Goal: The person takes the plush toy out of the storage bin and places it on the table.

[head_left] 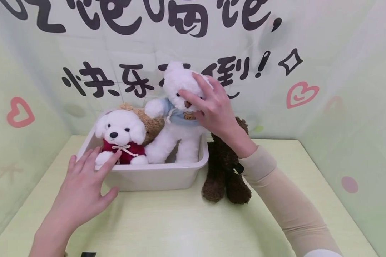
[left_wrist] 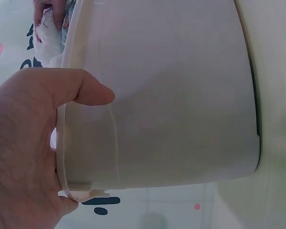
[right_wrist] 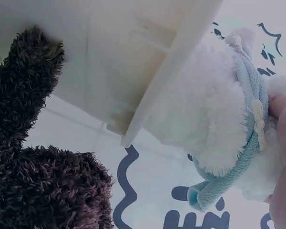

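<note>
Where fingers [head_left: 193, 99] curve, the right grip [head_left: 217, 110] holds a white bear [head_left: 179, 121].

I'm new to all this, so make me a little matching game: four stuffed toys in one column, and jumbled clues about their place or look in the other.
Toys
1. white dog
2. white bear
3. dark brown toy
4. tan toy

Clues
A. outside the bin, beside it
B. mostly hidden behind other toys
C. wearing a dark red top
D. wearing a light blue top, held by the right hand

Pairs: 1-C, 2-D, 3-A, 4-B
</note>
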A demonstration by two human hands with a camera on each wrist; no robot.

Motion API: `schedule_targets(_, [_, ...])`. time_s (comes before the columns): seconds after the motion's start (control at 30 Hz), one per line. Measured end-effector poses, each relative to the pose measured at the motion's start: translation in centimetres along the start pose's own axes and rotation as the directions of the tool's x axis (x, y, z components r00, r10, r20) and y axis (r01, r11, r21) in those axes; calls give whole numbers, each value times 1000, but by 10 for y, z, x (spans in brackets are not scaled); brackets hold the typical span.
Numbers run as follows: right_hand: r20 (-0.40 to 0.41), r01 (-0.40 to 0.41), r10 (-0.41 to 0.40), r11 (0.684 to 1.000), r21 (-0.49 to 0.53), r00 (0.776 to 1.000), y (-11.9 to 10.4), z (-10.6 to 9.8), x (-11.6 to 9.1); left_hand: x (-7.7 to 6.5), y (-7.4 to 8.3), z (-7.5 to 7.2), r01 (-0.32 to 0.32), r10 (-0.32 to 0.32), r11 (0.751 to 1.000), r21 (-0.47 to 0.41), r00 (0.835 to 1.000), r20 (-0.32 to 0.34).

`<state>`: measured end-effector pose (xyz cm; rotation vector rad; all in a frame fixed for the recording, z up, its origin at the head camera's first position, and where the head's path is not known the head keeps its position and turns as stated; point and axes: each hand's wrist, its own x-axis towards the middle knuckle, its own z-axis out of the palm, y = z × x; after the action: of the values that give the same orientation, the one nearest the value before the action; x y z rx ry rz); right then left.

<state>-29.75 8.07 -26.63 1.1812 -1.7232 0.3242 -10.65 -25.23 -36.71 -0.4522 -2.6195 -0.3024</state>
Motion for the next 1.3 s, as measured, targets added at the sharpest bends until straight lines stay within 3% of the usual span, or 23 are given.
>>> schedule_targets(0.37, [-48, -37, 36, 999, -15, 998, 6, -18, 6, 1, -3, 1, 3, -3, 1000, 2, 1000, 10])
schedule_targets(0.7, [-112, -30, 28, 999, -15, 993, 8, -18, 3, 2, -5, 1, 9, -9, 1000, 3, 1000, 18])
schedule_targets(1.07, [-217, -62, 64, 998, 17, 974, 13, -36, 3, 1, -3, 2, 3, -3, 1000, -1, 1000, 5])
schedule_targets(1.3, [-314, -118, 127, 992, 46, 941, 21, -51, 1, 2, -3, 2, -3, 3, 1000, 3, 1000, -4])
